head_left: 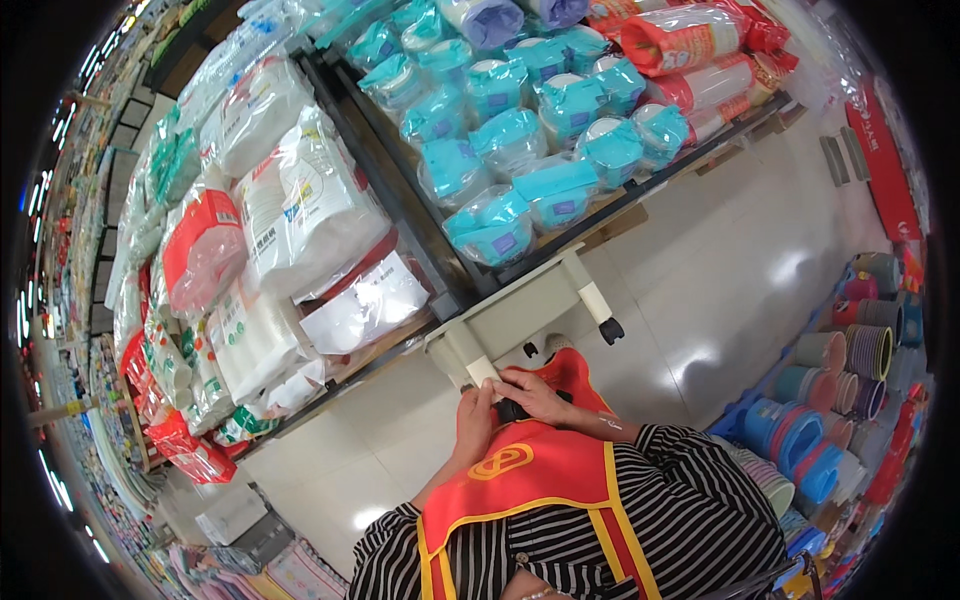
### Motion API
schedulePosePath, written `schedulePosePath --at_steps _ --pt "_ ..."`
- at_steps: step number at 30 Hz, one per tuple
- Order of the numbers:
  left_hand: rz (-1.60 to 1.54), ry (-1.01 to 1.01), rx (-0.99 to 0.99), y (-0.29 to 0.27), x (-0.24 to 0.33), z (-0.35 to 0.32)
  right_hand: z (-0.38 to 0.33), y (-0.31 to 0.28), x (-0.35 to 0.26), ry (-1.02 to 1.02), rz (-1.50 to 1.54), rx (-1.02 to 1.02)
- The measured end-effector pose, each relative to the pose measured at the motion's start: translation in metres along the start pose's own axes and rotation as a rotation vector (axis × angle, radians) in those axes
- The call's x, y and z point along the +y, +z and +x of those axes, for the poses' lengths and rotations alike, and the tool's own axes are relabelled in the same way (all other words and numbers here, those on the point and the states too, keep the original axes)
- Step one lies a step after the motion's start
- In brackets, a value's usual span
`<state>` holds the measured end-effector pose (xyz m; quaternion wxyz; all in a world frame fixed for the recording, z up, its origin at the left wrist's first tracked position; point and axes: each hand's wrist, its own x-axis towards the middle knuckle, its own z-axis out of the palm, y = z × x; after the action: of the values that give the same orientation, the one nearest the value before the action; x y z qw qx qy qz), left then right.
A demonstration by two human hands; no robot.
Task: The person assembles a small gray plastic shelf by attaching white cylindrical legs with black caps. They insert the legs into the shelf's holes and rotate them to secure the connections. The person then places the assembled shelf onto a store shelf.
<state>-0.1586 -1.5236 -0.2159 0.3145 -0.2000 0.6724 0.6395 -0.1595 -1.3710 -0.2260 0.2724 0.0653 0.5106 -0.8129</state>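
Observation:
A pale beige wheeled stool or small stand [525,302] is tipped over against the shelf edge in front of me. Its legs point toward me, and one ends in a black caster [611,331]. My left hand [476,418] is closed at the end of the nearest leg [487,372]. From the other side, my right hand [536,397] has its fingers closed on the same leg end. Just below the right hand's fingers shows a black part [512,410], partly covered; I cannot make out whether it is a caster.
Bagged white disposable cups and bowls [305,205] fill the left shelf bin. Teal-wrapped packs [510,140] and red packs [690,40] lie beyond a dark divider [400,170]. Stacked plastic buckets [790,440] stand at right on the tiled floor [690,260].

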Motion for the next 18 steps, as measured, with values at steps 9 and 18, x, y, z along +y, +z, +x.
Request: schedulePosePath --at_steps 9,18 --pt "-0.001 -0.070 -0.024 0.004 -0.004 -0.018 -0.018 -0.014 0.015 -0.045 -0.154 -0.030" --pt "0.515 0.401 0.163 0.008 0.022 -0.055 -0.063 -0.041 0.010 0.083 0.169 -0.054"
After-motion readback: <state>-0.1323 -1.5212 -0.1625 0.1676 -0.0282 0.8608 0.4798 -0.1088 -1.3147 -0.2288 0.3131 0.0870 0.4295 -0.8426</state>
